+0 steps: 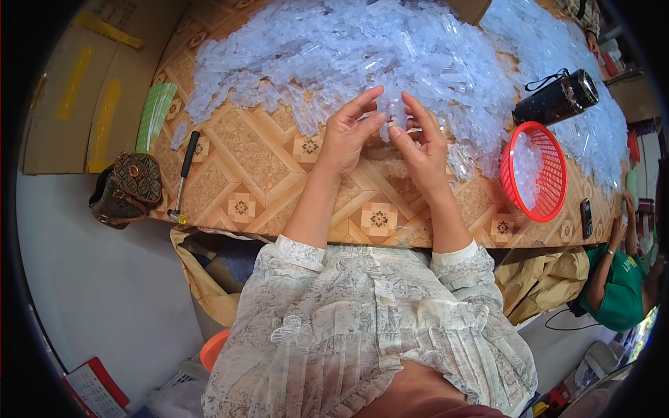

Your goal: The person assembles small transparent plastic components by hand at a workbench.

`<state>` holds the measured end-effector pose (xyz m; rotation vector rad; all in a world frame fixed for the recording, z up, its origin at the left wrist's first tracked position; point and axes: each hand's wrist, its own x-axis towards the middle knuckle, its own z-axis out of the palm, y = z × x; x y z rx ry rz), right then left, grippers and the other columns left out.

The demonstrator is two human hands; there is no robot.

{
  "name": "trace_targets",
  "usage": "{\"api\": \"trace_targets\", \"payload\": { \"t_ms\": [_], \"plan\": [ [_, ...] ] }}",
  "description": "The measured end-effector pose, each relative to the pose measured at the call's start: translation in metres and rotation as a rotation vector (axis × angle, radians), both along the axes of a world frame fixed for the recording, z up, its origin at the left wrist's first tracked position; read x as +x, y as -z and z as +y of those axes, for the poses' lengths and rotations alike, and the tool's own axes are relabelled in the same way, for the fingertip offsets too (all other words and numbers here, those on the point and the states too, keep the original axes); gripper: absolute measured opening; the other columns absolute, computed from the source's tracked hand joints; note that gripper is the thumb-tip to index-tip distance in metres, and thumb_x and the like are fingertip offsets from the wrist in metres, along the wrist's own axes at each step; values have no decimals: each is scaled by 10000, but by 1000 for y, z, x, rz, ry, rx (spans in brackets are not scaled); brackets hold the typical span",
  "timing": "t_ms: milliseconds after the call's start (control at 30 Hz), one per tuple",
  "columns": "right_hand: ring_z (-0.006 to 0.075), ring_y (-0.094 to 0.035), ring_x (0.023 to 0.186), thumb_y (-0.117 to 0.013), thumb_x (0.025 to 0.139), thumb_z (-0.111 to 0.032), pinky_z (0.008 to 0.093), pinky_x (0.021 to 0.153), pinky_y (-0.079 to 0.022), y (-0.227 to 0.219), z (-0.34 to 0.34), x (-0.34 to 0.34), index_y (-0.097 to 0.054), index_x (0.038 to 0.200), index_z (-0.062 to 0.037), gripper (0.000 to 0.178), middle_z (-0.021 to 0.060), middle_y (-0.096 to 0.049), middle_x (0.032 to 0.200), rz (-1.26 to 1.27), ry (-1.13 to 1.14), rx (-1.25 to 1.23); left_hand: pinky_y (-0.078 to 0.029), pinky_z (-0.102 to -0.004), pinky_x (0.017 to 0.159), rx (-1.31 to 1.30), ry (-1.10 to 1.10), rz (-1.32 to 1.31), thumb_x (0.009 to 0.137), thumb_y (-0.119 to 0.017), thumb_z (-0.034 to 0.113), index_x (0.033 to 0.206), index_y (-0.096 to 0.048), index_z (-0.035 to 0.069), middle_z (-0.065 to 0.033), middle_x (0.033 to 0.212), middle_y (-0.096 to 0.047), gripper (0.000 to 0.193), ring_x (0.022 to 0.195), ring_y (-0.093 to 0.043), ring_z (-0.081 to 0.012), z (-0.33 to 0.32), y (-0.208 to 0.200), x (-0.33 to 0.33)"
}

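Between my two hands, over the near edge of a pile, is a small clear plastic piece, roughly box-shaped. My left hand pinches its left side with thumb and index finger. On the other side, my right hand grips it the same way, its thumb low on the front. Fingers hide parts of the piece. Beyond the hands a broad heap of similar clear plastic pieces spreads across the patterned table. A few loose clear pieces lie just right of my right hand.
A red basket of small clear parts and a black flask stand right; a phone lies nearby. Left are a black-handled tool, a brown bag and a cardboard box. A person in green is far right.
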<state>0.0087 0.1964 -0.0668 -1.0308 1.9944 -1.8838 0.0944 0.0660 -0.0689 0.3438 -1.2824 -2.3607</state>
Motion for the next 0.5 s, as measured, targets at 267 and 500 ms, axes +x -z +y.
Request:
{"api": "trace_targets", "payload": {
  "t_ms": [267, 500],
  "plan": [
    [127, -517, 915, -676, 856, -167, 265, 787, -461, 6, 6, -5, -489, 1365, -78, 549, 121, -543, 1203, -304, 81, -77, -485, -410, 879, -1120, -185, -349, 831, -696, 238, 1281, -542, 30, -204, 1155, -589, 520, 1042, -596, -354, -2, -26, 4],
    [115, -521, 891, -680, 854, -172, 256, 777, -458, 5, 4, -3, -492, 1363, -88, 549, 121, -555, 1187, -248, 78, -69, -457, -406, 885, -1465, -442, -359, 791, -726, 209, 1131, -640, 42, -164, 1092, -584, 389, 1043, -554, -327, -83, -45, -31]
  ]
}}
